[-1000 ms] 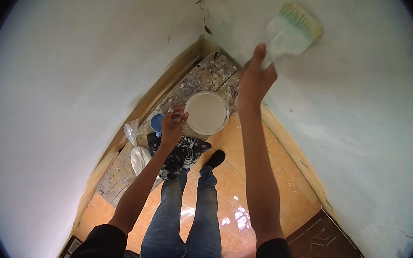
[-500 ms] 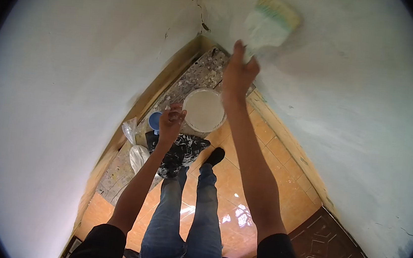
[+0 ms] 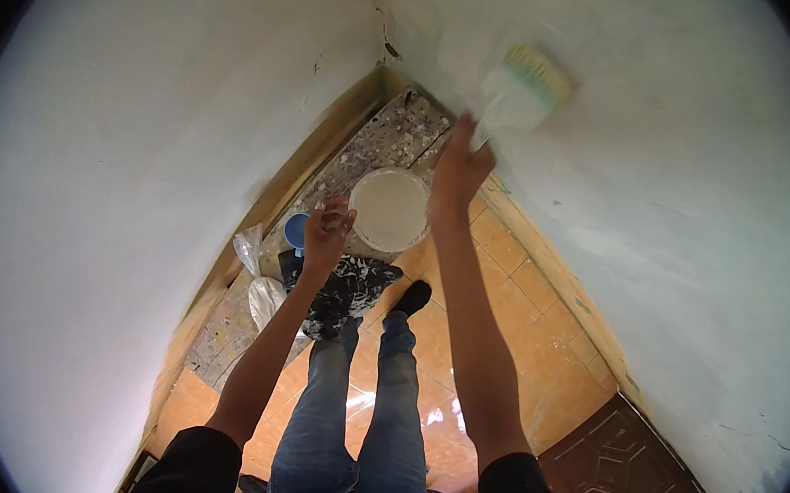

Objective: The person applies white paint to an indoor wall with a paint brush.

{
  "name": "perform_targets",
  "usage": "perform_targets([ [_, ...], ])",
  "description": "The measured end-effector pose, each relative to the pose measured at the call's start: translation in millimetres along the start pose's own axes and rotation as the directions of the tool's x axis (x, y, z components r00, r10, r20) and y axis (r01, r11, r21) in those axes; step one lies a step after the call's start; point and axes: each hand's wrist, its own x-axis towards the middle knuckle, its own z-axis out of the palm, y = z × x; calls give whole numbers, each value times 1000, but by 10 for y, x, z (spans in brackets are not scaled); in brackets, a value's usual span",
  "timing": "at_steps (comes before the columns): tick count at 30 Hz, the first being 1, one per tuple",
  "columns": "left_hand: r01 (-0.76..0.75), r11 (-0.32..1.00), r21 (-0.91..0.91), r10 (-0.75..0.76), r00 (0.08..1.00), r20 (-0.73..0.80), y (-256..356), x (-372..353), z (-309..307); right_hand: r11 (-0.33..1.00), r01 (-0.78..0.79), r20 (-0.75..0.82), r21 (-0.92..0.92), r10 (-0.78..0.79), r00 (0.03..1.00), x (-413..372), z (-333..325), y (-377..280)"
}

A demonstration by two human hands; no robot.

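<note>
A wide paintbrush (image 3: 527, 93) with a pale, paint-coated head and greenish-yellow bristles is against the right wall (image 3: 666, 197). My right hand (image 3: 462, 172) is closed around its handle, and the brush is blurred by motion. Below it stands a round bucket (image 3: 389, 210) of whitish paint. My left hand (image 3: 329, 231) hovers by the bucket's left rim, its fingers loosely bent and apart, with nothing visible in them. Close beside that hand is a blue cup (image 3: 296, 229), partly covered by the fingers and wrist.
The bucket stands on a paint-spattered board (image 3: 376, 145) in the corner. A black, paint-smeared cloth or bag (image 3: 348, 290) lies near my feet, beside clear plastic bags (image 3: 264, 300). Orange tiles (image 3: 490, 351) cover the floor, and a dark brown panel (image 3: 625, 478) lies at lower right.
My right hand and the brush have moved down along the right wall, toward me. My left hand stays by the bucket rim.
</note>
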Motion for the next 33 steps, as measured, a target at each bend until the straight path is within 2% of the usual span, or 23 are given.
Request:
perform_targets([
  [2,-63,998,24,63,998,-4,34,-14,-2,991,131,11,-8,-131,991,235,23,-103],
  [3,-98,995,33,98,995,-8,52,-14,2,989,148,17,-18,-148,989,409,13,-49],
  [6,-29,1000,9,29,999,-15,63,-17,17,941,245,-78,-232,-269,960,417,-65,476],
  [8,-69,996,61,71,997,-16,73,-27,22,987,-1,-72,-163,-11,997,215,-180,515],
  [9,-88,992,89,90,996,-19,75,-27,17,955,-295,31,-12,295,955,-5,-293,364],
  [10,-94,992,88,97,995,-23,86,-19,14,813,-573,176,100,553,815,-122,-338,280],
  [12,-102,991,89,105,994,-26,94,-24,7,580,-767,280,275,715,641,-45,-421,440],
  [13,-62,997,41,63,998,-11,46,-23,-5,432,-832,341,348,769,542,-1,-469,464],
  [15,16,998,-56,-14,1000,28,-27,5,-19,495,-801,340,336,729,593,165,-474,422],
  [16,-30,999,-21,30,999,9,30,5,-4,526,-784,343,328,707,618,184,-412,244],
  [17,-74,997,15,74,997,-12,82,-8,11,622,-712,266,325,663,700,207,-358,62],
  [18,-113,992,54,115,993,-32,115,-25,9,593,-718,311,364,650,694,178,-316,-249],
  [20,-52,998,23,52,999,-6,97,-25,-16,529,-727,391,438,617,683,62,-344,-860],
  [23,-16,999,33,16,1000,-9,125,-20,24,607,-676,486,417,479,730,-305,-341,-1363],
  [25,-19,998,64,21,999,-26,143,-42,-1,755,-542,499,370,331,801,-451,-263,-1519],
  [26,-30,997,76,32,999,-28,152,-47,-5,818,-460,505,347,250,826,-498,-228,-1544],
  [27,-42,996,83,44,999,-28,162,-52,8,931,-264,434,250,136,891,-477,-165,-1433],
  [28,-22,999,42,23,999,-24,139,-50,18,990,-54,376,131,0,926,-377,-76,-1198],
  [30,17,999,-39,-18,1000,-16,60,-36,12,992,122,308,-23,-109,945,-108,4,-726],
  [33,54,999,1,-54,998,-24,105,-46,13,998,-31,253,-54,44,967,38,41,-275],
])
